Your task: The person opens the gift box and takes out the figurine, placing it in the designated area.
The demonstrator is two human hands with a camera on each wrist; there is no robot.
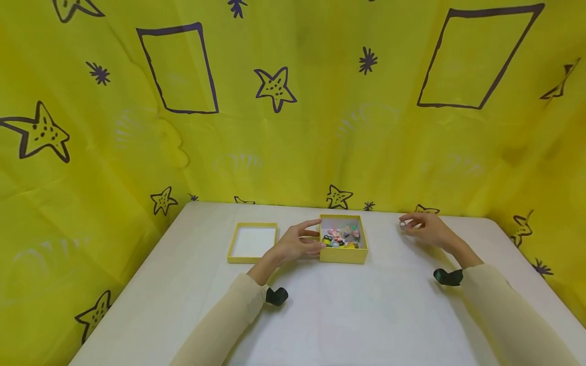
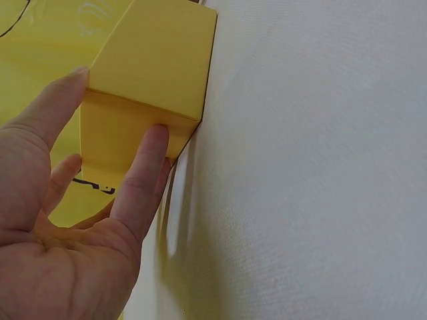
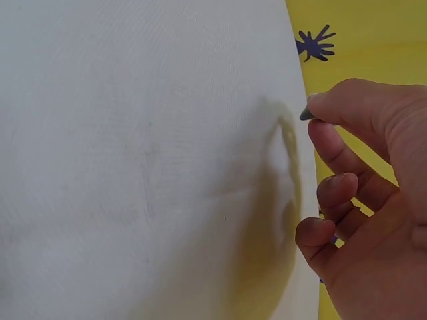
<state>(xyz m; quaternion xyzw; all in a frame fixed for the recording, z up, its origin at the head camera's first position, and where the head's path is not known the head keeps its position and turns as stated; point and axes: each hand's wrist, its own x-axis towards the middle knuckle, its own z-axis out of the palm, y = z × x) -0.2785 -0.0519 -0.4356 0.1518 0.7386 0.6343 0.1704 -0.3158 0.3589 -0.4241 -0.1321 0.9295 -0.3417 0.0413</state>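
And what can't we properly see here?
Small object: too small in the head view; right hand covers most of it, right wrist view.
Under the top toys: they cover it, head view.
Inside of the box: its walls hide it, left wrist view.
Left sleeve: cut off, head view's bottom edge.

The box (image 1: 343, 255) and its lid (image 1: 252, 242) look like cardboard, smooth and matt. The small figures (image 1: 343, 236) seem to be plastic. The table cover (image 1: 366, 315) has a fine, slightly rough weave. The curtain (image 1: 316, 142) is wrinkled fabric; the sleeves (image 1: 513, 315) are matt cloth.
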